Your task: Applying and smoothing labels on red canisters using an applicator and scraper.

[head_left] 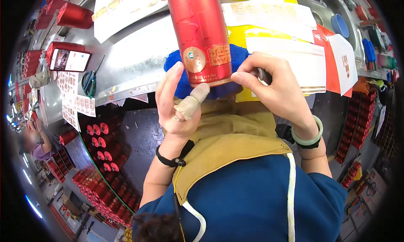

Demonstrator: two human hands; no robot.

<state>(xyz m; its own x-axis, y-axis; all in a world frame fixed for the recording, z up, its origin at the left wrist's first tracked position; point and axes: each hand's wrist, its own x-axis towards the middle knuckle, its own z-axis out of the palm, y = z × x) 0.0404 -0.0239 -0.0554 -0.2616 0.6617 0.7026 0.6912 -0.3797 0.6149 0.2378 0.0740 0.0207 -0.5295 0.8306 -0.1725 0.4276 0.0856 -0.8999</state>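
Observation:
A red cylindrical bottle [200, 27] with gold emblems lies on a blue cloth [240, 56], its base toward me. My left hand [179, 103] grips the base end: one finger lies along the left side, and a digit in a pale finger cot [194, 101] presses at the bottom rim. At the rim's right side, my right hand [271, 82] has thumb and index finger pinched together. Something small and dark shows behind those fingers; its kind is hidden, and so is whatever sits in the pinch.
Sheets of gold stickers [269, 14] and yellow packaging [240, 35] cover the metal bench [126, 52]. On the left are a phone [69, 60] and green-handled scissors [89, 82]. Many red bottles [99, 191] stand stacked low on the left. A blue bowl [339, 25] sits far right.

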